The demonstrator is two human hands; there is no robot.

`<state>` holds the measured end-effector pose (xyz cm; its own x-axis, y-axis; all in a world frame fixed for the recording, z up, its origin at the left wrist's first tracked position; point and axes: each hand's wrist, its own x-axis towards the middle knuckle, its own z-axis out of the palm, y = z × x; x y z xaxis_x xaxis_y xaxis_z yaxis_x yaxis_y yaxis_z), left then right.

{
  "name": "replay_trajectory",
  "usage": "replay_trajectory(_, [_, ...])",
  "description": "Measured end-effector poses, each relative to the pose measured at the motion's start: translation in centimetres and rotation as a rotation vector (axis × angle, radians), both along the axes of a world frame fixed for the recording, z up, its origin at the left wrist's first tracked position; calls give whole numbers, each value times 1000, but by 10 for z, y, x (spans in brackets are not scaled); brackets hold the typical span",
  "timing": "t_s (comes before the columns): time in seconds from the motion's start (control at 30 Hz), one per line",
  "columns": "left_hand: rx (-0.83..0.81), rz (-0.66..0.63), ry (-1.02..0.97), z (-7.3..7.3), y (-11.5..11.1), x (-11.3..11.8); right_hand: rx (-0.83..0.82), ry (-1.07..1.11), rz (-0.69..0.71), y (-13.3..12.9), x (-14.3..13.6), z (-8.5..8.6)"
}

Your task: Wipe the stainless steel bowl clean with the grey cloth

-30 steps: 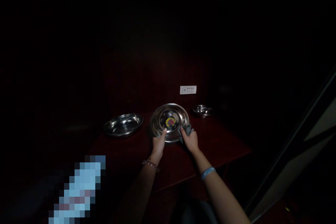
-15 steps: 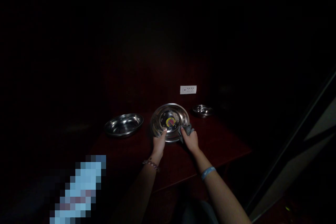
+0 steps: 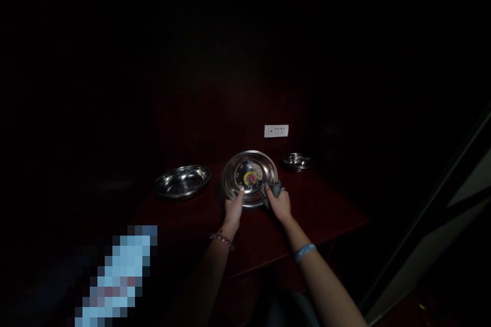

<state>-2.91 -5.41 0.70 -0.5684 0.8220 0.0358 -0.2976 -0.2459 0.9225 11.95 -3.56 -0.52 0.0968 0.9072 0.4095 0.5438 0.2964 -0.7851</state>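
A round steel plate (image 3: 233, 173) with a yellow and red sticker at its centre is tilted up toward me above the dark red table (image 3: 261, 245). My left hand (image 3: 233, 210) grips its lower left rim, the thumb on the inner face and the fingers hidden behind. At the lower right rim my right hand (image 3: 280, 204) is closed on a crumpled grey cloth (image 3: 275, 189), which it presses against the plate. A beaded bracelet is on my left wrist and a light blue band on my right.
To the left on the table lies a wide steel dish (image 3: 183, 182). Smaller steel dishware (image 3: 297, 162) stands at the back right. A white socket panel (image 3: 276, 131) is on the wall. On the right runs a slanted frame edge (image 3: 429, 204). A pixelated light blue patch (image 3: 118, 276) covers the lower left.
The whole view has shifted very slightly. Both hands keep their hold on the plate and the cloth, with hardly any visible movement.
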Motion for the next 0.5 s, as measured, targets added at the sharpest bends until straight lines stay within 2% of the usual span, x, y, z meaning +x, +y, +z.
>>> replay_trajectory(0.2, [31, 10, 10, -2, 0, 0, 9, 16, 5, 1, -1, -2])
replay_trajectory(0.5, [-12, 7, 24, -1, 1, 0, 20, -42, 1, 1, -1, 0])
